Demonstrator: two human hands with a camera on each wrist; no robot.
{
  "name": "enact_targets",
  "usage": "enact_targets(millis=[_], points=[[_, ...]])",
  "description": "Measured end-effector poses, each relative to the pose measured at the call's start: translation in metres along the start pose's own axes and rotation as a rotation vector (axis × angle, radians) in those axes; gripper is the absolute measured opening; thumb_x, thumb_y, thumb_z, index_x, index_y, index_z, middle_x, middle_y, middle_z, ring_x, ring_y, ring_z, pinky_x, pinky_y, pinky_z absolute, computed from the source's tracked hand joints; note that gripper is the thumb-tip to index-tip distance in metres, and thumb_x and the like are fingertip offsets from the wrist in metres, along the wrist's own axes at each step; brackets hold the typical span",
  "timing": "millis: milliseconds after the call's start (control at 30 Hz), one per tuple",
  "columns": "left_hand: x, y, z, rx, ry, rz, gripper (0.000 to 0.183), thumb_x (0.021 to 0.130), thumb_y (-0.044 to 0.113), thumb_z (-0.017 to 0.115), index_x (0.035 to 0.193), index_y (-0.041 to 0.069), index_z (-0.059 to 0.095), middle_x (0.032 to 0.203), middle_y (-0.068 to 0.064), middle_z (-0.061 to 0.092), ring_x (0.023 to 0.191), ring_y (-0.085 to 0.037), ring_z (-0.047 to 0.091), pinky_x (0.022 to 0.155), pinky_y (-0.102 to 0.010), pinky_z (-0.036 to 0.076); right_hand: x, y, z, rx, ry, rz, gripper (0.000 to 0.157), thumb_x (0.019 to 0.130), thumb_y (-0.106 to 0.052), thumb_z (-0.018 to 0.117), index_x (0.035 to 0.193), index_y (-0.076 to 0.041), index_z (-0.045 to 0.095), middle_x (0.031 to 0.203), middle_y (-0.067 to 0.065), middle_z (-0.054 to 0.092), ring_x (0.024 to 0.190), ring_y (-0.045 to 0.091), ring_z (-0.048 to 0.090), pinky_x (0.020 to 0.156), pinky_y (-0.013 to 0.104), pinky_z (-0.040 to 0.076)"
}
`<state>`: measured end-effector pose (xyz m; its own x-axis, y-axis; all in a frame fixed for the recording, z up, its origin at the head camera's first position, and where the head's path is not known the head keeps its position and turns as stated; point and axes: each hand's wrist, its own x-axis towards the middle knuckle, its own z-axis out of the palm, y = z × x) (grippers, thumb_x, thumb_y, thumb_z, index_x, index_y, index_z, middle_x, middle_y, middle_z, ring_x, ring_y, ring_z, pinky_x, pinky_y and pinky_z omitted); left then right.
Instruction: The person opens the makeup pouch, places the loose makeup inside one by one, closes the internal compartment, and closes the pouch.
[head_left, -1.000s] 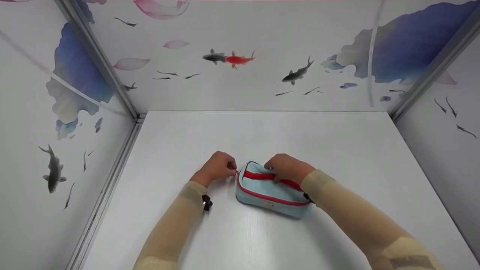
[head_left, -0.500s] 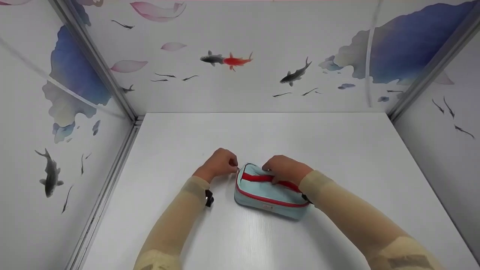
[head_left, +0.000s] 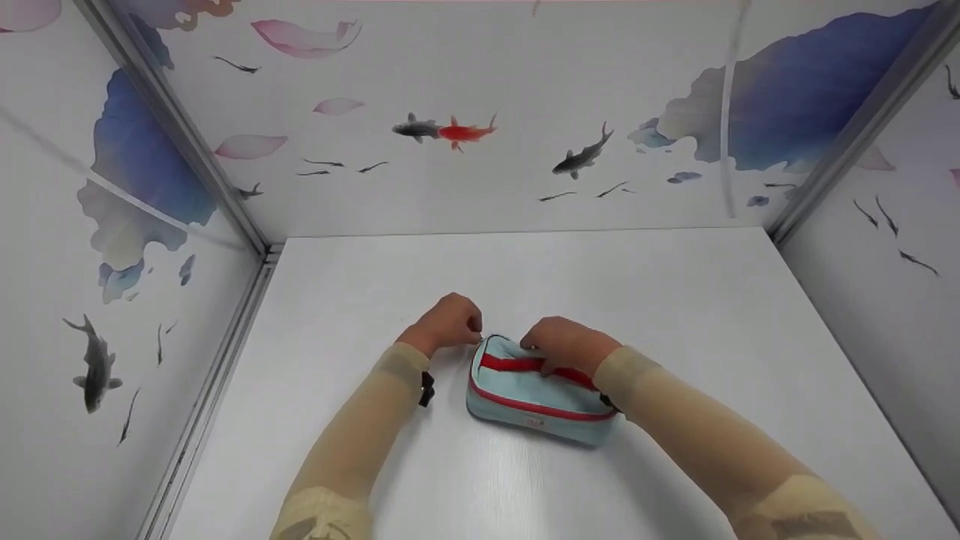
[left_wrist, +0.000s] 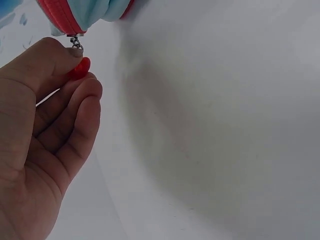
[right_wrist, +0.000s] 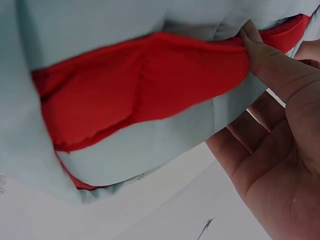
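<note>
A light blue fabric pouch with red zipper trim lies on the white table. At its far left corner my left hand pinches the red bead-like zipper pull between thumb and fingers. A short metal chain links that pull to the zipper. My right hand grips the pouch's far side, thumb pressing on the red handle strap across the top and the other fingers behind the far side. The right hand and sleeve hide part of the pouch's right end.
White panels with painted fish and blue leaf shapes enclose the table at the back and both sides. A metal rail runs along the left edge. Dark devices, one of them a black piece, sit at the wrists.
My left hand has moved rightward and away from me with the zipper pull, around the pouch's far left corner. The right hand keeps its grip. The head view has shifted slightly.
</note>
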<state>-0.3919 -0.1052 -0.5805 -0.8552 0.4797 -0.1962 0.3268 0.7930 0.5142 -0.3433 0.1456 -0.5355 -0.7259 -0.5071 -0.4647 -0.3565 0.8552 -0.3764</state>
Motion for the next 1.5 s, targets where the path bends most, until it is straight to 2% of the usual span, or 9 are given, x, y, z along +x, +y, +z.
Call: enact_targets(millis=[300, 567, 900, 1033, 1233, 1333, 1500], points=[[0.010, 0.008, -0.008, 0.010, -0.032, 0.051, 0.008, 0.095, 0.017, 0.079, 0.100, 0.013, 0.082, 0.094, -0.001, 0.075, 0.090, -0.022, 0.063, 0.088, -0.037, 0.060, -0.001, 0.004, -0.005, -0.046, 0.000, -0.058, 0.044, 0.093, -0.011, 0.082, 0.135, -0.017, 0.073, 0.122, 0.001, 0.073, 0.114, 0.023, 0.063, 0.106, 0.045, 0.056], [0.011, 0.004, -0.006, -0.099, -0.028, 0.036, 0.008, 0.095, 0.018, 0.079, 0.102, 0.015, 0.083, 0.095, 0.002, 0.075, 0.092, -0.021, 0.065, 0.089, -0.037, 0.061, -0.001, 0.003, -0.004, -0.074, 0.001, -0.068, 0.047, 0.089, -0.014, 0.086, 0.135, -0.018, 0.073, 0.117, 0.000, 0.075, 0.109, 0.022, 0.065, 0.103, 0.043, 0.058], [0.018, 0.001, -0.004, -0.141, -0.036, 0.077, 0.008, 0.095, 0.019, 0.079, 0.099, 0.016, 0.084, 0.093, 0.004, 0.077, 0.090, -0.020, 0.065, 0.087, -0.035, 0.061, -0.002, -0.002, -0.004, -0.064, -0.014, -0.051, 0.051, 0.089, -0.014, 0.087, 0.137, -0.021, 0.073, 0.119, -0.001, 0.075, 0.112, 0.022, 0.066, 0.102, 0.043, 0.058], [0.025, 0.001, -0.002, -0.160, -0.038, 0.085, 0.008, 0.096, 0.019, 0.079, 0.100, 0.016, 0.085, 0.092, 0.003, 0.078, 0.087, -0.018, 0.065, 0.084, -0.033, 0.060, -0.002, -0.004, -0.004, -0.062, -0.013, -0.047, 0.053, 0.089, -0.013, 0.087, 0.139, -0.021, 0.071, 0.124, 0.000, 0.074, 0.117, 0.023, 0.065, 0.106, 0.044, 0.057], [0.036, 0.003, 0.003, -0.185, -0.054, 0.141, 0.006, 0.094, 0.016, 0.081, 0.097, 0.014, 0.086, 0.089, 0.001, 0.079, 0.078, -0.014, 0.063, 0.075, -0.028, 0.058, 0.003, -0.003, -0.003, -0.132, -0.016, -0.104, 0.042, 0.092, -0.012, 0.084, 0.132, -0.019, 0.075, 0.116, 0.000, 0.075, 0.107, 0.021, 0.065, 0.104, 0.041, 0.056], [0.039, 0.003, 0.005, -0.189, -0.072, 0.160, 0.005, 0.094, 0.014, 0.081, 0.095, 0.013, 0.086, 0.088, 0.000, 0.080, 0.075, -0.012, 0.062, 0.073, -0.027, 0.056, 0.005, -0.002, -0.003, -0.132, -0.019, -0.100, 0.040, 0.092, -0.011, 0.083, 0.131, -0.019, 0.076, 0.113, -0.001, 0.075, 0.105, 0.020, 0.063, 0.103, 0.041, 0.056], [0.039, 0.002, 0.006, -0.169, -0.110, 0.121, 0.007, 0.095, 0.015, 0.080, 0.093, 0.014, 0.086, 0.088, 0.000, 0.079, 0.076, -0.012, 0.062, 0.075, -0.028, 0.057, 0.008, 0.000, -0.004, -0.083, -0.034, -0.054, 0.045, 0.092, -0.011, 0.083, 0.136, -0.019, 0.073, 0.120, 0.001, 0.075, 0.112, 0.022, 0.064, 0.107, 0.044, 0.055]])
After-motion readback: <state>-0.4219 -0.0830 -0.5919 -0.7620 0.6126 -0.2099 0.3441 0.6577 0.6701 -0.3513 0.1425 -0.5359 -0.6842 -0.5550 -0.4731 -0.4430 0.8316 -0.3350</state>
